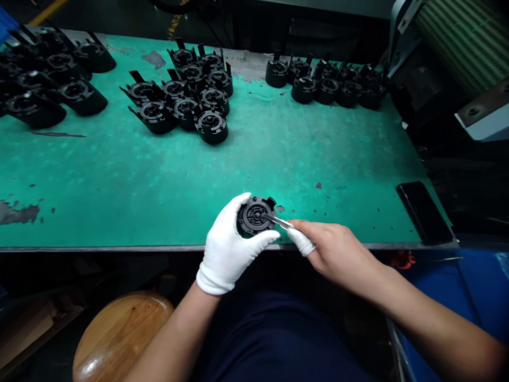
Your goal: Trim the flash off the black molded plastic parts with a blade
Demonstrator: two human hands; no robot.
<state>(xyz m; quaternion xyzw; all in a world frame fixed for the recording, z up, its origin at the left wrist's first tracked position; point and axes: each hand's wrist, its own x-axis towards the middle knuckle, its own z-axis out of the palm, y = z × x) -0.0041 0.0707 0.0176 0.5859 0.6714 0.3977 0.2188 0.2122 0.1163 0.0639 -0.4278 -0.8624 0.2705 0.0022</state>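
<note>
My left hand (pixel 226 241), in a white glove, is closed around a round black plastic part (pixel 254 213) at the front edge of the green table. The part's ringed face is turned up toward me, with a small tab at its upper right. Between the thumb and fingers of my right hand (pixel 330 241) is a slim metal blade, a craft knife (pixel 281 222) by its look. Its tip meets the middle of the black part. White covering wraps my right thumb; the other visible skin of that hand is bare.
Similar black parts stand in groups on the green table (pixel 254 159): far left (pixel 35 109), middle (pixel 211 126) and back right (pixel 304 89). A black phone (pixel 423 212) lies at the right edge. Machinery (pixel 481 114) overhangs the right. Below are a wooden stool (pixel 123 334) and a blue bin (pixel 473 286).
</note>
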